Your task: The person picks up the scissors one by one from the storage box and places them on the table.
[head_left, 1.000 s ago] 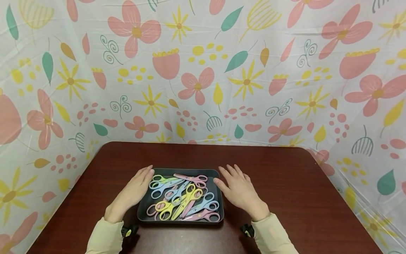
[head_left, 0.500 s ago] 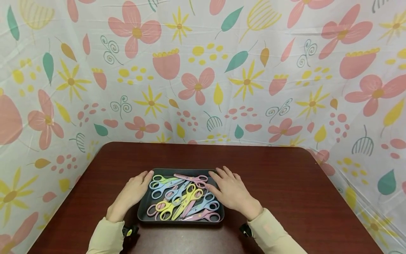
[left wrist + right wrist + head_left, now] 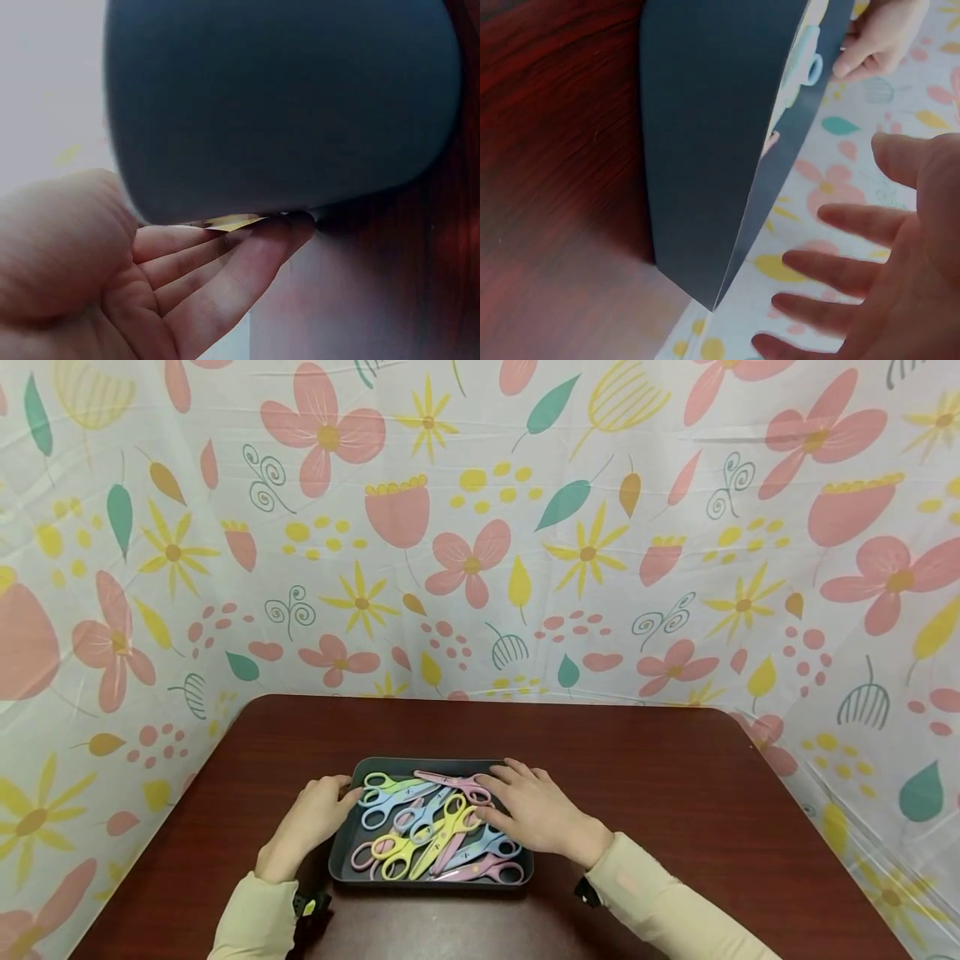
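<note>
A dark grey tray [image 3: 343,860] holds several pairs of children's scissors in a loose pile: yellow scissors [image 3: 437,846] in the middle, blue scissors [image 3: 386,806], pink scissors [image 3: 442,778] along the back and green ones at back left. At the tray's left rim, my left hand [image 3: 315,810] grips the edge with bent fingers and thumb; the left wrist view has the tray wall [image 3: 285,105] hiding part of the fingers. My right hand [image 3: 536,810] hovers over the right side of the tray, its fingers [image 3: 840,270] spread and holding nothing. It covers part of some scissors.
The tray stands on a dark reddish-brown wooden table [image 3: 652,777] with rounded far corners. Behind and at both sides hangs a white curtain [image 3: 480,485] printed with flowers and leaves.
My right hand has moved left from beside the tray to above its right side. My left fingers have drawn back and bent at the left rim. The scissors lie as before.
</note>
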Tool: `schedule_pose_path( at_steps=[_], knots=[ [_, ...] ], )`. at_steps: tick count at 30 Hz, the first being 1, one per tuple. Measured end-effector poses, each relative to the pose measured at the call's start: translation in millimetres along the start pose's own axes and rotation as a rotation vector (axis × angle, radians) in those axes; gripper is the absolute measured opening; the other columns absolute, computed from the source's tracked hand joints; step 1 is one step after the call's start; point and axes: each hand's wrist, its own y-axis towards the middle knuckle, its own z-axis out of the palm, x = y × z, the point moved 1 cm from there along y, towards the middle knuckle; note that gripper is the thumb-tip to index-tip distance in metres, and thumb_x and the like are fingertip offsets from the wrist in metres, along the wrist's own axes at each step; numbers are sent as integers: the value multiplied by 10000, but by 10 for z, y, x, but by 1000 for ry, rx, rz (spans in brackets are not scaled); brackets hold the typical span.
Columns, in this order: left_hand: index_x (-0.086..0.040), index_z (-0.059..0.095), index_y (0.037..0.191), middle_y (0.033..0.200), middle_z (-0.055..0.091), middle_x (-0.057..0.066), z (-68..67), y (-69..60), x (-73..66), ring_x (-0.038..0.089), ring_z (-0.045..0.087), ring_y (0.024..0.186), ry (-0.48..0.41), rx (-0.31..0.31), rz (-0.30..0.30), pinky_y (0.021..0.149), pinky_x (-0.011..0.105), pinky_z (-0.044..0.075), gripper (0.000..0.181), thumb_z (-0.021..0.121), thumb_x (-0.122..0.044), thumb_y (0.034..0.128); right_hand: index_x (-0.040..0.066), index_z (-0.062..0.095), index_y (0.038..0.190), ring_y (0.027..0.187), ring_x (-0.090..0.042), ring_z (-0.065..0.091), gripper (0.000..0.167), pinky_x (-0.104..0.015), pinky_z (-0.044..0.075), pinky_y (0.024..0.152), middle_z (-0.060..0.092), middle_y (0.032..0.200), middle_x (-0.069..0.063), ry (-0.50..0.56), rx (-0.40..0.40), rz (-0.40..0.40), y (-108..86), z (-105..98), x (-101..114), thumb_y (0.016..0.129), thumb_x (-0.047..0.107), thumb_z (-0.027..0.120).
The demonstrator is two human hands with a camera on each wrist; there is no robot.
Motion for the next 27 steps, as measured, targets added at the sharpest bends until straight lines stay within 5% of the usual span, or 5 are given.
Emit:
schedule_pose_path(
  at_steps=[13, 27],
  knots=[
    [132, 565, 1259, 1174, 616, 287, 24, 31, 27, 402, 620, 1024, 21, 40, -32, 816, 518, 501, 370, 601, -78, 957, 139, 676, 1185, 1205, -272, 510, 302, -519, 427, 939, 608, 1243, -87, -59, 11, -268, 223, 88, 25, 948, 324, 646],
    [122, 587, 1234, 1055, 667, 219, 8, 24, -12, 261, 654, 849, 21, 46, -38, 692, 422, 521, 335, 605, -47, 946, 176, 688, 1204, 1231, -228, 489, 284, -452, 426, 966, 592, 1291, -48, -159, 154, -329, 441, 105, 91, 926, 232, 667]
  ],
)
